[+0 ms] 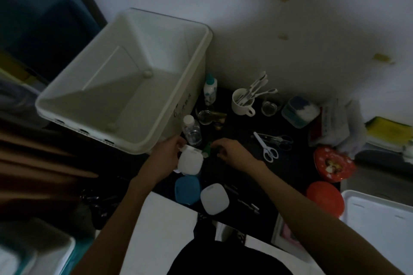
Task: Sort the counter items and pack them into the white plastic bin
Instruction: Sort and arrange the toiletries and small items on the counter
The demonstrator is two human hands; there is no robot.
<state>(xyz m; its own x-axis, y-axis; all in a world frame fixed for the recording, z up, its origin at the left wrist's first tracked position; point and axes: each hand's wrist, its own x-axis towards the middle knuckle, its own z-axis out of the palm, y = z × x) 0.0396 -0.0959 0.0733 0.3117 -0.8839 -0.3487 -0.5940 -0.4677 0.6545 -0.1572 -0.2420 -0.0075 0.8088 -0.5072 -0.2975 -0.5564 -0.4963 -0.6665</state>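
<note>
white bin [196,87], dark side writing (illegible)

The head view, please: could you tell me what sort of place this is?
Probably a dim home counter or utility corner: a mug of cutlery by the wall, scissors on the dark top, and a white plastic bin.

Smooth matt white plastic throughout the bin [125,87]. Just right of the bin: clear glossy plastic bottle [191,130], clear glass cup [205,116]. Further right: glazed white ceramic mug [242,104], shiny metal blades on the white-handled scissors [264,145]. Below the bin: smooth satin plastic on the white case [190,162], blue case [187,190] and second white case [214,198]. Dark matt counter [241,131].
</note>
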